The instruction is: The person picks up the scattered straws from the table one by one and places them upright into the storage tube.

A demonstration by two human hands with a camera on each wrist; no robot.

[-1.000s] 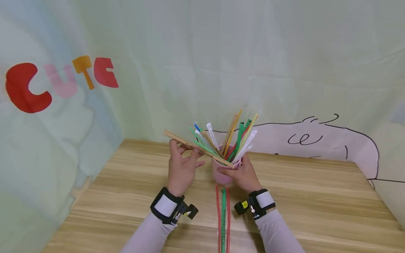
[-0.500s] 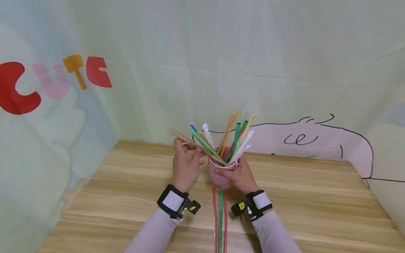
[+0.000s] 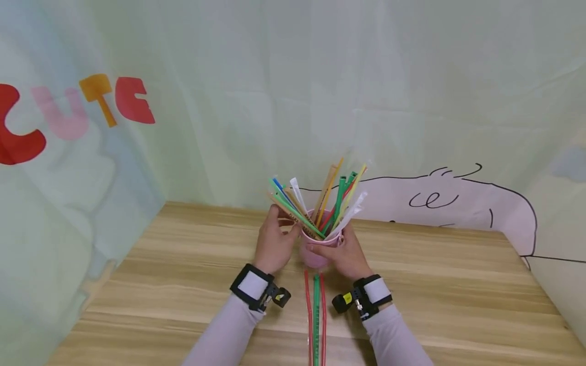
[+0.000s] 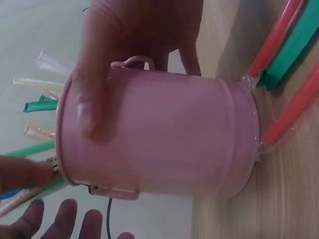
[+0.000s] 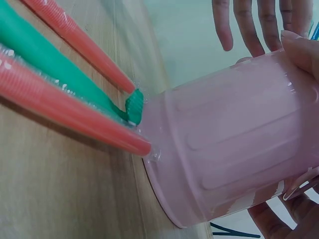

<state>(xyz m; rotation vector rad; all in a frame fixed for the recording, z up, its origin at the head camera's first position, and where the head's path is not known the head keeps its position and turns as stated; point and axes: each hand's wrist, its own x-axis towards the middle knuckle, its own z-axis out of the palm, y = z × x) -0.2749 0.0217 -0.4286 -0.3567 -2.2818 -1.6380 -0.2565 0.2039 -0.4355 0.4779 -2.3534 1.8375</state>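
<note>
A small pink metal bucket (image 3: 315,255) stands upright on the table, full of straws of several colours. My right hand (image 3: 350,255) grips it from the right, thumb across the front below the rim, as the left wrist view shows. At the left rim, my left hand (image 3: 274,245) pinches a brown paper-wrapped straw (image 3: 281,203) between thumb and finger. That straw slants into the bucket beside a light green straw (image 3: 299,215); its lower end is hidden. The left hand's other fingers (image 4: 64,219) are spread beside the bucket in the left wrist view.
Two red straws (image 3: 324,320) in clear wrap lie on the wooden table (image 3: 183,284), with a green straw (image 3: 316,320) between them. Their far ends lie close to the bucket's base. A printed cloth backdrop (image 3: 229,127) rises behind the table.
My left hand has moved right with the brown straw, whose lower end has gone from across the bucket's rim to inside it. The right hand has kept its hold; the head view has shifted slightly.
</note>
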